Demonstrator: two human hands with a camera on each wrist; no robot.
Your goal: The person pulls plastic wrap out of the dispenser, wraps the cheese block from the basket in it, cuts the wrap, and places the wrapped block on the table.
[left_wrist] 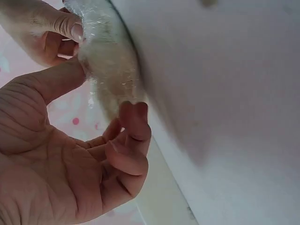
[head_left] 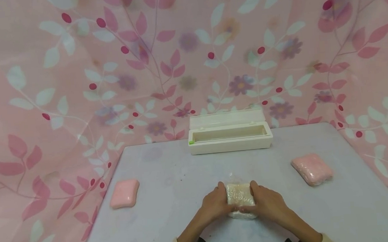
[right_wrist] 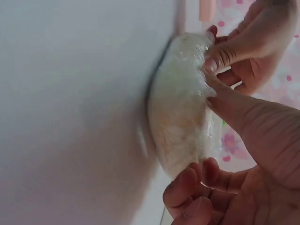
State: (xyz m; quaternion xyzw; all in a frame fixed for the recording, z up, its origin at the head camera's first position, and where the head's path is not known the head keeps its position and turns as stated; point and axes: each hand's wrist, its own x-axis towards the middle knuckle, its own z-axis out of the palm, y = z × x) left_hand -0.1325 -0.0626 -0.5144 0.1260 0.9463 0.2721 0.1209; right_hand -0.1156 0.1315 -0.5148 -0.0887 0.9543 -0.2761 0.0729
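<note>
A cream block in clear wrap [head_left: 240, 196] is being held at the front middle of the table [head_left: 164, 176], between both hands; whether its underside is fully touching the surface is not being shown clearly. Its left side is being gripped by the left hand [head_left: 215, 203], its right side by the right hand [head_left: 269, 202]. On each hand the fingers are being kept bent at the far corner and the thumb is being laid over the near part, so the block is being pinched on both sides; the thumbs are being brought close together. A pink block [head_left: 125, 193] is being seen well apart at the left, and a pink block in clear wrap [head_left: 312, 169] at the right. At the far edge a long white box [head_left: 231, 145] is being shown, lid tilted back, green tab [head_left: 191, 142] at its left front. Floral cloth [head_left: 182, 61] is being hung behind.
</note>
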